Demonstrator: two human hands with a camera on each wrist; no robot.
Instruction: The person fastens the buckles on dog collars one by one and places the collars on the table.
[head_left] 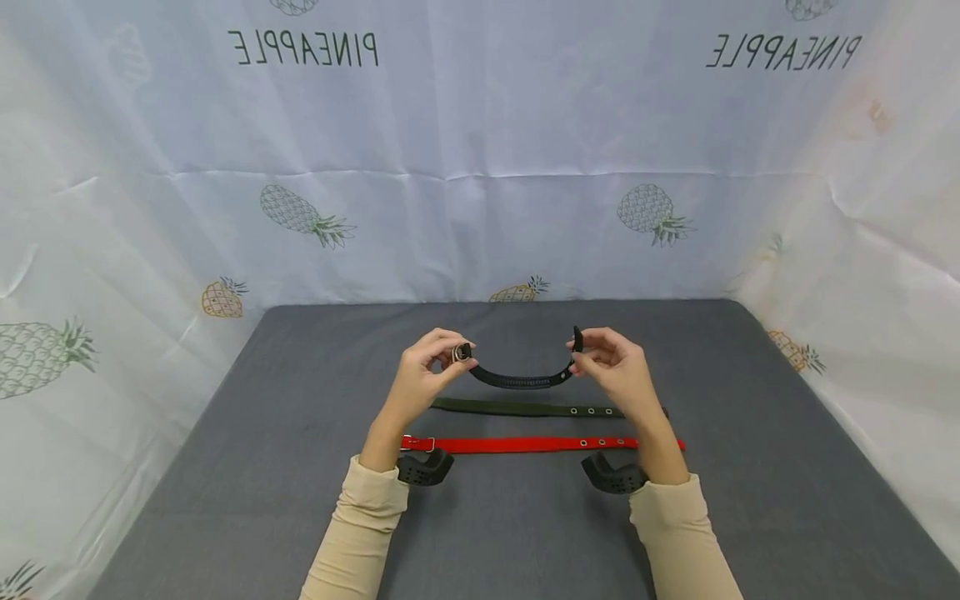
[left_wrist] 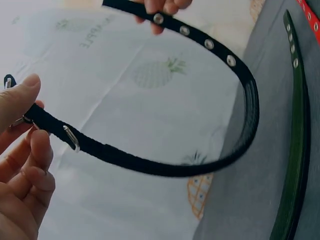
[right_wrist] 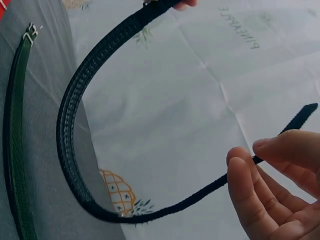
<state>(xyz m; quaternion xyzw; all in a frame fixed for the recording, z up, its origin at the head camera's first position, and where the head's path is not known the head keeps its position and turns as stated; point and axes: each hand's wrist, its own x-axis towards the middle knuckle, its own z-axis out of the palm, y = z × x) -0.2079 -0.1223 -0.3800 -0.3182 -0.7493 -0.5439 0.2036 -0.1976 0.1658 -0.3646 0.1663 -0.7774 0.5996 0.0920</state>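
Note:
A black pet collar (head_left: pixel 517 382) sags in a curve between my two hands, above the table. My left hand (head_left: pixel 429 367) pinches its buckle end; in the left wrist view a metal ring (left_wrist: pixel 71 138) sits on the strap beside those fingers. My right hand (head_left: pixel 611 367) pinches the other end between thumb and fingers, with the pointed tip sticking out past them. Metal eyelets (left_wrist: pixel 209 44) line the strap near that end. Below the hands lie a green collar (head_left: pixel 517 408) and a red collar (head_left: pixel 502 446), stretched out side by side, partly covered by the right forearm.
The dark grey table (head_left: pixel 525 533) reaches to a white curtain (head_left: pixel 480 233) printed with pineapples at the back and sides. A black wrist mount (head_left: pixel 426 468) juts inward from the left wrist, and another mount (head_left: pixel 613 475) from the right.

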